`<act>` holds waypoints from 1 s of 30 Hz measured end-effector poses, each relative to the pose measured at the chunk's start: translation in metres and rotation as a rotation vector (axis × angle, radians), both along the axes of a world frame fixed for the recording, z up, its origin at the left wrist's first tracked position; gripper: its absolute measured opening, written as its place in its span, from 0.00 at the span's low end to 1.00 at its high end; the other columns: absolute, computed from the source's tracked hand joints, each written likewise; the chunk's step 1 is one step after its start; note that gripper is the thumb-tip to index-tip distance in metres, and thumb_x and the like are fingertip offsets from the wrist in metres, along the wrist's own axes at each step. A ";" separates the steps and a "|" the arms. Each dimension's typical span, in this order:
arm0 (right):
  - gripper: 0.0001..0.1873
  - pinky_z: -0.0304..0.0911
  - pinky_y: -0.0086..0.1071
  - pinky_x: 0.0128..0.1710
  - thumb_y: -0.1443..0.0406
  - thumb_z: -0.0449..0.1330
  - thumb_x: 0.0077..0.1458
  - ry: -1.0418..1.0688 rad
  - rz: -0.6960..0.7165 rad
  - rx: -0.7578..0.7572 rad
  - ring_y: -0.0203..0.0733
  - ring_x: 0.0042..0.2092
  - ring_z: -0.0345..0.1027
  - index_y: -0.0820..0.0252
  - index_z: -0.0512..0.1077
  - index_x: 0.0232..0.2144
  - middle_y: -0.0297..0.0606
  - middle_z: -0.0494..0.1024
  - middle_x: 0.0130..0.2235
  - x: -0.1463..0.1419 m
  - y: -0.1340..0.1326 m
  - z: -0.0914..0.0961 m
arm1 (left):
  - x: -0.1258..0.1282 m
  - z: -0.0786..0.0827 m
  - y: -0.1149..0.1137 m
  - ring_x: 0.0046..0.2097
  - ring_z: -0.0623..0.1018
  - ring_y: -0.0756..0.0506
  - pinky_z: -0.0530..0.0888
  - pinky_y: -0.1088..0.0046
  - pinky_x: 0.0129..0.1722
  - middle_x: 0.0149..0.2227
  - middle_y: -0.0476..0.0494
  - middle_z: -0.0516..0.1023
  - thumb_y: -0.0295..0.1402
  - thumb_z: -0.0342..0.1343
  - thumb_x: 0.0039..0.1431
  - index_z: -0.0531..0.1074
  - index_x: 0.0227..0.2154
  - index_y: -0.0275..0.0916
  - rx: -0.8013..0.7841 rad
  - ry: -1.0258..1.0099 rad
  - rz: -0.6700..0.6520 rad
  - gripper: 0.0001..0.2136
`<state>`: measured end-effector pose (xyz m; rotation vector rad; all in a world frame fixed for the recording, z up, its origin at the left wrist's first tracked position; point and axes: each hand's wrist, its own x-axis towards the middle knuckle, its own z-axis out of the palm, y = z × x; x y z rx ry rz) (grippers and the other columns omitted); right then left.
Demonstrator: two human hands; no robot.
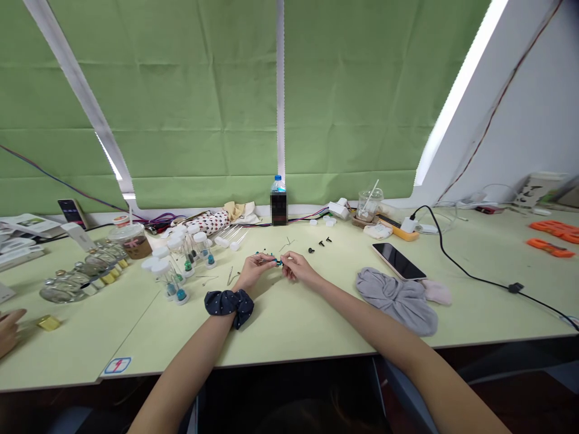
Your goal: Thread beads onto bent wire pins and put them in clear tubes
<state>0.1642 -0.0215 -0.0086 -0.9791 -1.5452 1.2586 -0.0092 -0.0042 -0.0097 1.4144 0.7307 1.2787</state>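
Both my hands meet over the pale green table (pixel 294 325). My left hand (pixel 254 270), with a dark blue dotted scrunchie (pixel 229 304) on its wrist, pinches one end of a small teal and black part (pixel 275 261). My right hand (pixel 296 267) pinches its other end. The part is too small to name. Thin metal pins (pixel 231 276) lie just left of my left hand. Small black caps (pixel 319 244) lie beyond my right hand.
Small clear vials with white caps (pixel 181 265) and glass bottles (pixel 85 274) stand at the left. A drink bottle (pixel 278 204), a phone (pixel 398 260), a grey cloth (pixel 398 298), a black cable (pixel 470 274) and another person's hand (pixel 9 328) are in view.
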 end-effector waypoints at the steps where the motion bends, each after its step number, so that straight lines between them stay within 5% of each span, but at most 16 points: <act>1: 0.20 0.51 0.20 0.13 0.48 0.54 0.51 0.003 -0.012 -0.002 0.28 0.15 0.59 0.59 0.62 0.29 0.28 0.69 0.18 0.000 0.000 0.000 | 0.000 0.000 0.000 0.36 0.76 0.45 0.72 0.64 0.42 0.32 0.42 0.79 0.33 0.68 0.37 0.76 0.26 0.35 -0.001 0.002 -0.001 0.11; 30: 0.24 0.51 0.22 0.14 0.46 0.52 0.52 -0.001 0.002 -0.031 0.28 0.16 0.58 0.62 0.65 0.22 0.31 0.68 0.18 0.001 0.004 0.001 | 0.001 0.003 -0.003 0.34 0.77 0.46 0.72 0.66 0.40 0.31 0.43 0.79 0.32 0.67 0.38 0.76 0.26 0.35 0.012 -0.004 -0.010 0.10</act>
